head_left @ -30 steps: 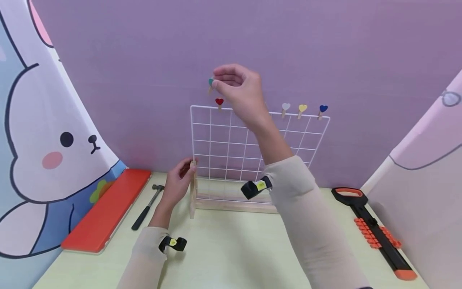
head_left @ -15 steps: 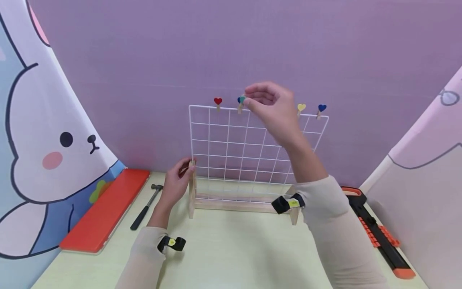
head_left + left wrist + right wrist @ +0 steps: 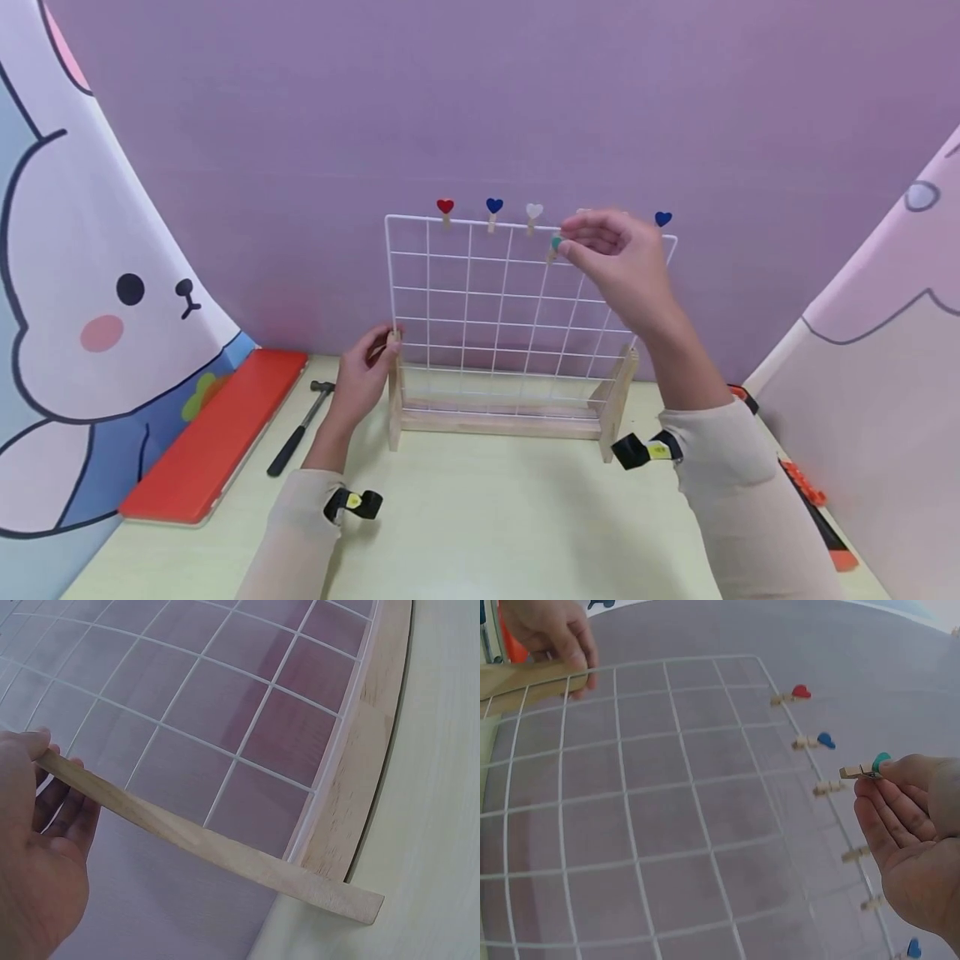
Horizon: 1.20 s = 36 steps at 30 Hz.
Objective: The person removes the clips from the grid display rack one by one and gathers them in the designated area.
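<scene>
Teal heart peg [image 3: 556, 244]: we see it pinched between the right hand's [image 3: 622, 265] thumb and fingers, near the grid's top bar. From the left, we find a flat red case [image 3: 217, 437], its inside hidden from us, then a hammer [image 3: 288, 450]. The left hand [image 3: 363, 382] grips the left upright of the wooden stand [image 3: 498, 423], which holds the white wire grid [image 3: 467, 292] upright. Red [image 3: 446, 206], blue [image 3: 494, 205] and white heart pegs [image 3: 534, 210] are clipped along its top.

A black-handled hammer [image 3: 297, 435] lay on the bench [image 3: 480, 508], beside a red case [image 3: 217, 437]. A partly hidden black-and-orange tool [image 3: 804, 482] lay at right. A purple backdrop [image 3: 480, 100] stood behind.
</scene>
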### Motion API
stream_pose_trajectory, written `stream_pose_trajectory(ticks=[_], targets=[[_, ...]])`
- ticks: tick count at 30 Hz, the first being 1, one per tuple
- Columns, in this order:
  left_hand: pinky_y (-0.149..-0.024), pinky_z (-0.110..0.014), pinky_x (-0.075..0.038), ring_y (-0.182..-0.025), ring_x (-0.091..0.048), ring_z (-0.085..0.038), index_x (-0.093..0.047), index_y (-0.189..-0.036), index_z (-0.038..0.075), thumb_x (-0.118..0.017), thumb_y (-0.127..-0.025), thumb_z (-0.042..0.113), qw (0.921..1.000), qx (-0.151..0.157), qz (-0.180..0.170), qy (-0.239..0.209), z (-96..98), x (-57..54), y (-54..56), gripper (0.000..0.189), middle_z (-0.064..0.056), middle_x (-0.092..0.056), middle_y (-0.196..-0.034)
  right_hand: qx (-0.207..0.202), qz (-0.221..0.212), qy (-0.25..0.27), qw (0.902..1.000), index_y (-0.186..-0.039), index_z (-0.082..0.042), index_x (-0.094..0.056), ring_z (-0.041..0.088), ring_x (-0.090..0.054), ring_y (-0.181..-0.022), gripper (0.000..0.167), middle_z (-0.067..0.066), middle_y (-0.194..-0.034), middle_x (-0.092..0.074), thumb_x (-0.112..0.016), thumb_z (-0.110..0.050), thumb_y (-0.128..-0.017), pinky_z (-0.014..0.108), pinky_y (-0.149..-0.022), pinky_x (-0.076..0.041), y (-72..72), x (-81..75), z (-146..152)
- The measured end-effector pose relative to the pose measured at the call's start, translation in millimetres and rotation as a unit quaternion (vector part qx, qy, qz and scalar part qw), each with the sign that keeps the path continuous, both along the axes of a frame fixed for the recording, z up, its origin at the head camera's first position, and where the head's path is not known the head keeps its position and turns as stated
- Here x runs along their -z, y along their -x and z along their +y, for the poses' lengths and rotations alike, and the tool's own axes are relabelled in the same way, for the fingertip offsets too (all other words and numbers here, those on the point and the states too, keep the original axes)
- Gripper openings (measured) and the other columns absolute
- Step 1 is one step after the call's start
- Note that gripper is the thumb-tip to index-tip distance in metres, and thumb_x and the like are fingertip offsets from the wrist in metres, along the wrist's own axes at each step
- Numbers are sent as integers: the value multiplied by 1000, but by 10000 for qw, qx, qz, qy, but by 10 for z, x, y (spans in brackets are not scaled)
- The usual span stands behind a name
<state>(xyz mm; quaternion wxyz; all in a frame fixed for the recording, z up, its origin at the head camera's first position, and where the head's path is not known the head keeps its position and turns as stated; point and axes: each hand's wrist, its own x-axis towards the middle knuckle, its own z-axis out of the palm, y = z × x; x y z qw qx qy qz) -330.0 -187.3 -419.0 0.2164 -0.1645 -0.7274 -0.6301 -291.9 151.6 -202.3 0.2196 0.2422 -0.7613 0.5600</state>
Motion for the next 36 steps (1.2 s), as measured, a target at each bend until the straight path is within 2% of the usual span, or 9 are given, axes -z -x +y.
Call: stream_pose_trajectory(ticks=[6, 12, 18, 20, 26, 29, 36], targets=[[-104, -10, -50, -122, -61, -5, -58, -139, -1, -62, -105, 19, 9999, -68, -80, 22, -2, -6, -5, 40, -20, -64, -141, 241, -231, -234, 9992, -116, -1, -72, 8, -72, -96, 24, -5, -102, -77, -76, -5, -92, 16, -87, -60, -45, 166, 176], [-103, -9, -50, -120, -61, 0, -59, -139, -2, -61, -105, 18, 10000, -21, 3, 9, -4, -11, 1, 39, -21, -64, -142, 250, -534, -331, 9977, -117, -1, -70, 8, -73, -95, 25, -9, -101, -76, -74, -10, -95, 16, -86, -60, -69, 413, 346], [-102, -9, -50, -117, -61, 4, -59, -138, -2, -61, -105, 17, 10000, -16, 1, -12, -1, -9, 3, 39, -21, -64, -141, 444, -766, -475, 9949, -119, -2, -70, 8, -73, -96, 26, -12, -101, -76, -74, -14, -96, 15, -85, -60, -130, 680, 531], [-102, -9, -50, -117, -61, 4, -59, -138, -1, -62, -105, 18, 10000, -33, -19, -14, -7, -8, 4, 39, -21, -64, -141, 458, -782, -540, 9944, -120, 0, -69, 4, -72, -96, 28, -13, -102, -76, -73, -15, -97, 14, -85, -59, -148, 768, 600], [-102, -9, -50, -116, -62, 5, -59, -139, -1, -61, -105, 17, 10000, -48, -35, -17, -6, -9, 7, 39, -21, -64, -141, 513, -856, -763, 9921, -123, 3, -68, 4, -72, -97, 30, -11, -104, -75, -72, -15, -98, 11, -85, -58, -200, 1058, 799], [-101, -8, -50, -115, -62, 6, -59, -139, -1, -61, -105, 18, 9999, -87, -79, 3, -5, -13, 2, 39, -21, -64, -142, 637, -937, -712, 9910, -121, 3, -68, 1, -72, -96, 29, -11, -103, -76, -72, -13, -97, 10, -85, -58, -221, 1231, 867], [-101, -8, -50, -115, -61, 6, -59, -139, 0, -61, -105, 18, 9999, -110, -111, 3, 1, -16, -5, 39, -21, -64, -142, 768, -1143, -319, 9900, -120, 6, -68, -6, -69, -97, 29, -19, -100, -73, -73, -9, -96, 9, -85, -57, -265, 1611, 1024]])
